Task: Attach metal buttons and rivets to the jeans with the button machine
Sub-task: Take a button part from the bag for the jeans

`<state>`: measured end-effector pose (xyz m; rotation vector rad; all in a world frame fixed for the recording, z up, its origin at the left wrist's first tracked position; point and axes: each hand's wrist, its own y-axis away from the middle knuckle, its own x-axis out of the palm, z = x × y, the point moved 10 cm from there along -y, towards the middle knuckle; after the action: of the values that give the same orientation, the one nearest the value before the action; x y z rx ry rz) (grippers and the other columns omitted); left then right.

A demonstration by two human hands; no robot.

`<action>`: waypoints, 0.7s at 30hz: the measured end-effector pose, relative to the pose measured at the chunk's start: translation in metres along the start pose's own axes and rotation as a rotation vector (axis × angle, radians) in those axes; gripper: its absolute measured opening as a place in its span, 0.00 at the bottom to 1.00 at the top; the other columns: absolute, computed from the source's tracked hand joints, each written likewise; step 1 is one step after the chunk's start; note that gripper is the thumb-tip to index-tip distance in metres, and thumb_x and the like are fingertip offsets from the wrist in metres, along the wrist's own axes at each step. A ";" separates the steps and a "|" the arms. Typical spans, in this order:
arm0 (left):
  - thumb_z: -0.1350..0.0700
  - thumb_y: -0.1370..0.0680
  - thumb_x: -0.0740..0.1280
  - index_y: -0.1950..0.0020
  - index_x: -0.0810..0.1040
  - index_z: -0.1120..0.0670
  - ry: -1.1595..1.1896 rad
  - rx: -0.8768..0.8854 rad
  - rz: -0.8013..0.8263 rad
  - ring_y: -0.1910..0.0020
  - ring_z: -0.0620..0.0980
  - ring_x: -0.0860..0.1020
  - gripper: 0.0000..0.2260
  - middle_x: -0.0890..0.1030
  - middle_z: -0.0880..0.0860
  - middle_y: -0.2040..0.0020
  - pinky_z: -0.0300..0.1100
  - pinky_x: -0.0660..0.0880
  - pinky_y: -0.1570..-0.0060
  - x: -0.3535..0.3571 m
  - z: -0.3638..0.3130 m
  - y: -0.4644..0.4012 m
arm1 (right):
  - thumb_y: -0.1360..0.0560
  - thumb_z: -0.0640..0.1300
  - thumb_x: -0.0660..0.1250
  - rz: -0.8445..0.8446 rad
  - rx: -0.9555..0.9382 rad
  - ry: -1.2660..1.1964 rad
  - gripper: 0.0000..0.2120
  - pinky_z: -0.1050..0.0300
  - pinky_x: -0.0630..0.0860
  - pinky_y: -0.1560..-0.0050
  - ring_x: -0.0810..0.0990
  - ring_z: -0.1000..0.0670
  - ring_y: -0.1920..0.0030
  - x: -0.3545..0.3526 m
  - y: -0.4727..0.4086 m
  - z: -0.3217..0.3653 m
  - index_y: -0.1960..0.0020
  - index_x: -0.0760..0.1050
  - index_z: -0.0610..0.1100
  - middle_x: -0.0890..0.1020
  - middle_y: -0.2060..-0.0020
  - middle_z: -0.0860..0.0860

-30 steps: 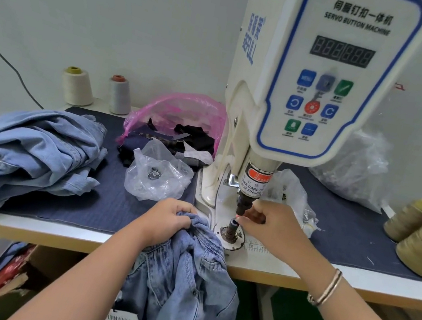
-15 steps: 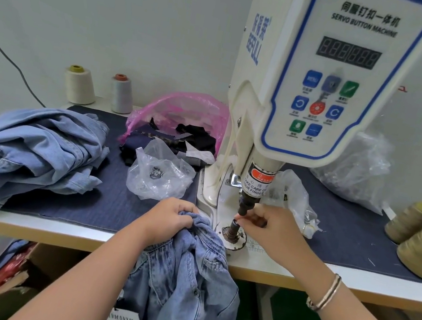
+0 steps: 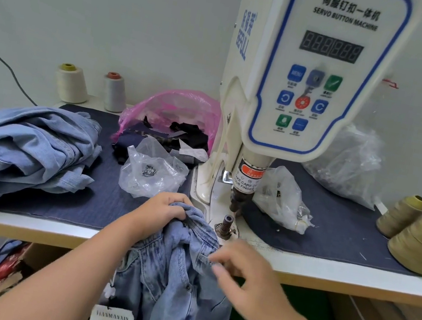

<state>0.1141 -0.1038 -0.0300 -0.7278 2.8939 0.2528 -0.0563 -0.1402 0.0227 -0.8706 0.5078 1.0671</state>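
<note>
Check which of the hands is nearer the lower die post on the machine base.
Left, narrowly. The left hand grips bunched jeans just left of the lower die post; the right hand is below it, off the table edge, at the denim.

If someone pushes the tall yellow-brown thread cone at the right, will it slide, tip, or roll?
The thread cone stands upright on its wide base, so a low push probably slides it over the dark mat. A high push might tip it; being tapered, it would likely roll in a curve.

2 pale thread cones (image 3: pixel 90 87) by the wall — pink bag (image 3: pixel 182 105) beside them.
</note>
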 end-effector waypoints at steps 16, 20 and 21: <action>0.62 0.33 0.64 0.50 0.76 0.56 0.455 0.225 0.055 0.64 0.51 0.81 0.12 0.81 0.55 0.61 0.39 0.79 0.62 -0.001 -0.098 0.029 | 0.27 0.51 0.70 0.003 0.165 -0.246 0.08 0.67 0.67 0.57 0.72 0.59 0.60 0.010 -0.024 0.006 0.59 0.75 0.47 0.73 0.61 0.56; 0.59 0.30 0.69 0.49 0.77 0.52 0.351 0.177 -0.139 0.57 0.54 0.80 0.10 0.81 0.57 0.55 0.44 0.78 0.52 -0.033 -0.080 0.034 | 0.25 0.44 0.66 0.130 0.191 -0.476 0.08 0.57 0.70 0.52 0.73 0.51 0.59 0.005 -0.021 -0.002 0.62 0.72 0.44 0.74 0.62 0.50; 0.58 0.28 0.71 0.49 0.77 0.52 0.228 0.142 -0.201 0.54 0.54 0.79 0.09 0.81 0.55 0.53 0.47 0.76 0.48 -0.039 -0.072 0.036 | 0.25 0.44 0.64 0.127 0.202 -0.520 0.07 0.57 0.69 0.52 0.72 0.51 0.59 0.002 -0.019 -0.005 0.61 0.73 0.43 0.74 0.63 0.48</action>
<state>0.1238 -0.0694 0.0522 -1.0753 2.9759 -0.0629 -0.0384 -0.1474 0.0254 -0.3622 0.2275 1.2797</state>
